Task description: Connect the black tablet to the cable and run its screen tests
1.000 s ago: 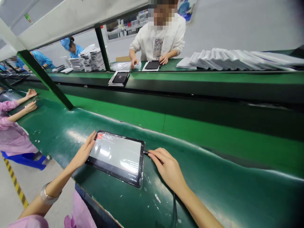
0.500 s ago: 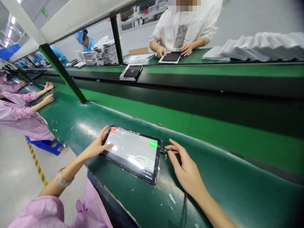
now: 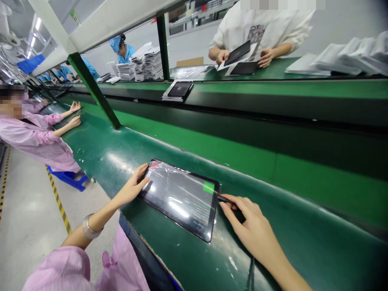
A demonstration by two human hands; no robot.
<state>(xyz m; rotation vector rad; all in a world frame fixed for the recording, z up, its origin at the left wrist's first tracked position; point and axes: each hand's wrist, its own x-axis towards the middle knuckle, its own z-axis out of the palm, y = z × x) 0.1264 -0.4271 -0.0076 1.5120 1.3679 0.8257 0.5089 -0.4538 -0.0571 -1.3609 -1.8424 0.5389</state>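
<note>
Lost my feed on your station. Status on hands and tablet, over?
Left hand steadies the tablet at its left edge. Right hand pinches the cable plug at its right edge. Screen lit, film on. Nothing blocking.

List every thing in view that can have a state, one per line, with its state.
tablet: flat on the green belt, screen on, wrapped in clear film, green patch at its far right corner.
cable plug: at the tablet's right edge, pinched by the right hand.
left hand: open, fingertips on the tablet's left edge.
right hand: fingers closed on the cable plug.
boxed tablet: lying on the far shelf, untouched.
</note>
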